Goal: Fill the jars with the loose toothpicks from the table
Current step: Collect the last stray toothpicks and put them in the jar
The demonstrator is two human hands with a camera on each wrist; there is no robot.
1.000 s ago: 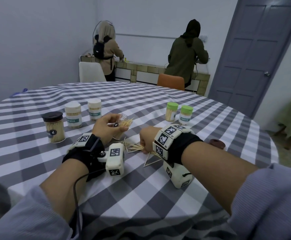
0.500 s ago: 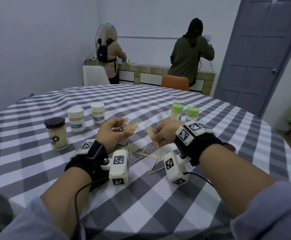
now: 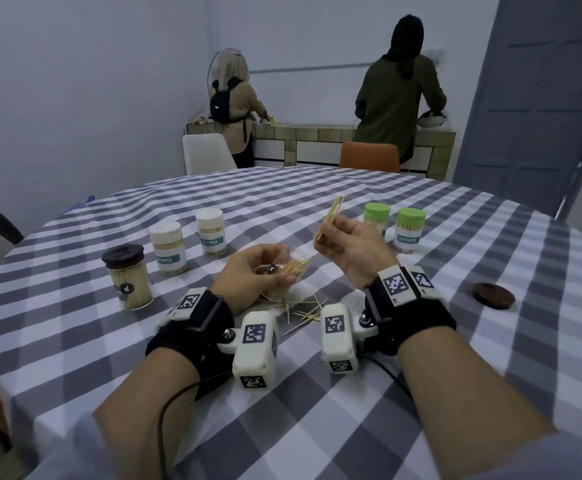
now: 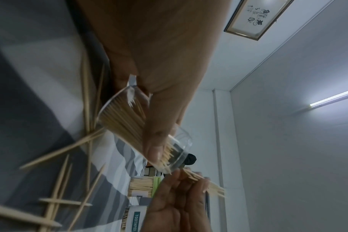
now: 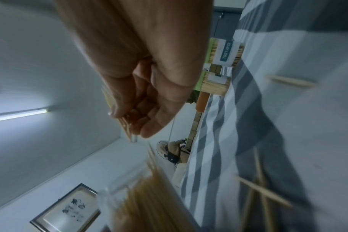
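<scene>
Left hand: the left hand wraps its curled fingers and thumb round a clear jar, smooth plastic, round, tipped on its side with the mouth toward 2 o'clock.
Jar: packed most of the way with pale wooden toothpicks, thin and pointed, their tips poking out of the open mouth.
Right hand: the right hand is raised, palm up, pinching a bundle of toothpicks between thumb and fingertips.
Bundle: slanted, upper end at 1 o'clock of the hand, lower end just beside the jar's mouth; whether they touch I cannot tell.
Loose picks: loose picks lie scattered and crossed on the cloth at 6 o'clock of the jar, between the two wrists.
Table: the table is round, under a soft grey-and-white checked cloth.
Other jars: a black-lid jar and two white-lid jars at 10 o'clock of the hands, two green-lid jars at 1 o'clock; all upright and full.
Lid: a flat brown lid lies alone at 3 o'clock.
</scene>
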